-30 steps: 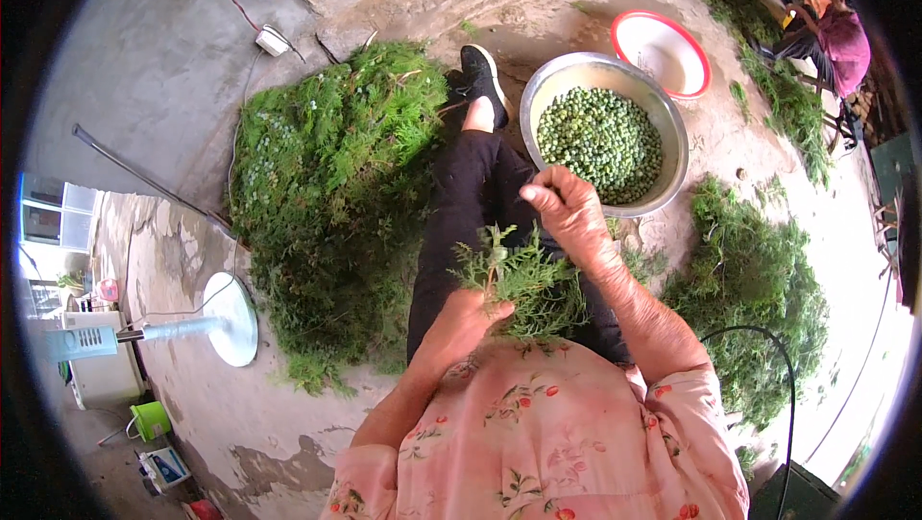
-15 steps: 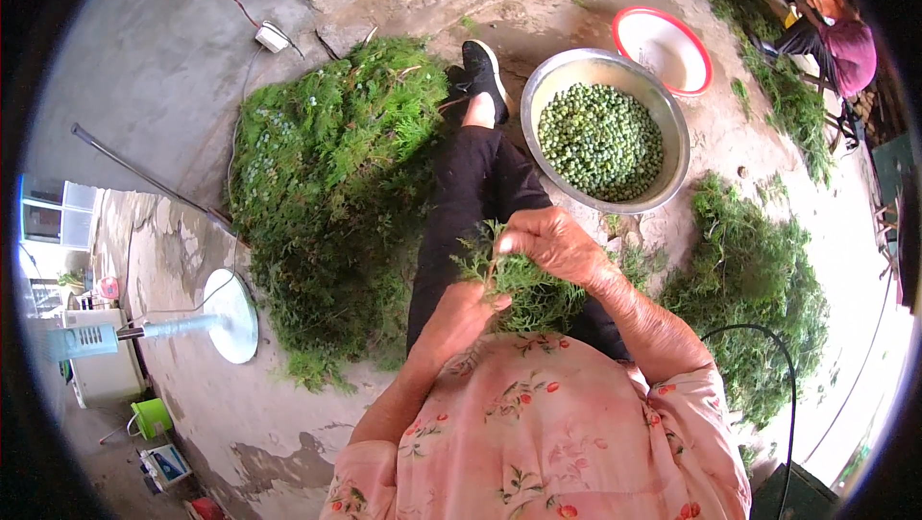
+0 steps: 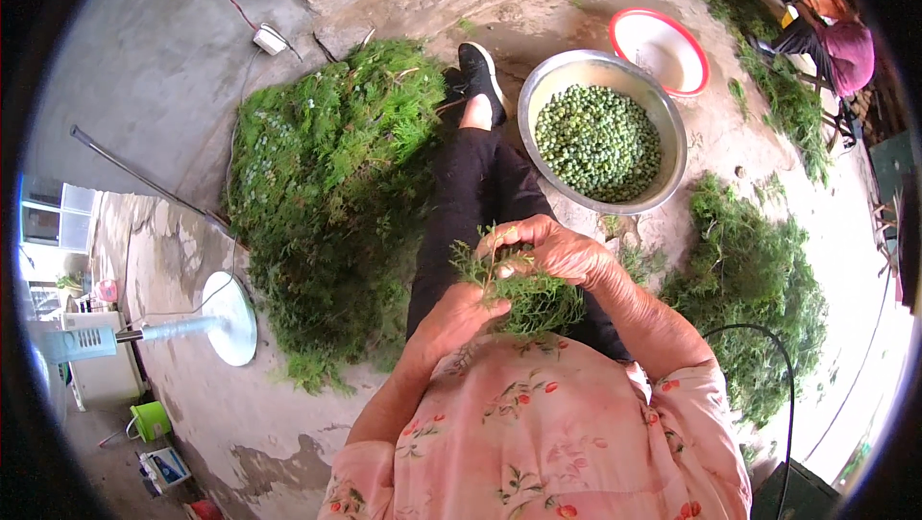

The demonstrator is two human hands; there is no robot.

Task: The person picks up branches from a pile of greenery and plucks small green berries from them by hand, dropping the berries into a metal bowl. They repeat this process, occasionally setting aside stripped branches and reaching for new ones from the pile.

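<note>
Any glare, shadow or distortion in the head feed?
Head view: glare whitens the floor at right; same view, the left pile sinks into shade below its bright top; same view, the fan looks tipped near the fisheye's edge; same view, left hand and sprig show clearly.

It looks like a household yard or porch; the floor (image 3: 206,395) is worn and patchy; daylight floods the right side; a fan (image 3: 178,328) and bucket (image 3: 151,420) stand left; leafy heaps (image 3: 327,193) lie about.
</note>
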